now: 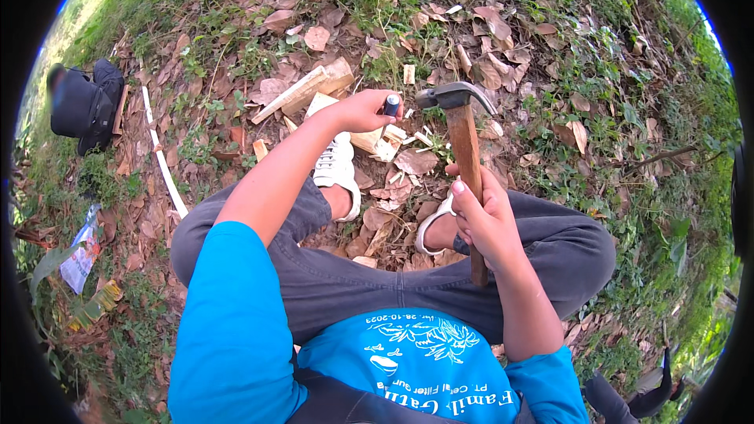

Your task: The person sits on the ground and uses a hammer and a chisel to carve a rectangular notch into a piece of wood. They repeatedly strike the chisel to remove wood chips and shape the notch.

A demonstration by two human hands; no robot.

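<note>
Left hand (363, 112): fingers wrapped around the dark handle of a chisel-like tool (392, 104), butt end up, thin shank pointing down at a pale wood block (366, 141). Contact at the tip: can't tell for sure. Block lies on the leaf-covered ground (561, 188), upper-middle part of its visible area, just beyond the left white shoe (338, 160).

Right hand (488, 221): fingers clenched on the wooden handle of a claw hammer (465, 141), thumb along the shaft, handle end sticking out below the fist. Hammer is raised, head up, blunt face toward the tool's butt, claw curving right. Head and butt are apart.

Pale wood chips (395, 175) scattered on the ground around the block. Split wood pieces (297, 94) lie just past the left hand. Right white shoe (434, 225) between block and right knee.

Toward the ground's left edge: black bag (88, 106), a long pale strip (162, 159) right of it, crumpled plastic wrapper (79, 255) nearer the lower left corner.
</note>
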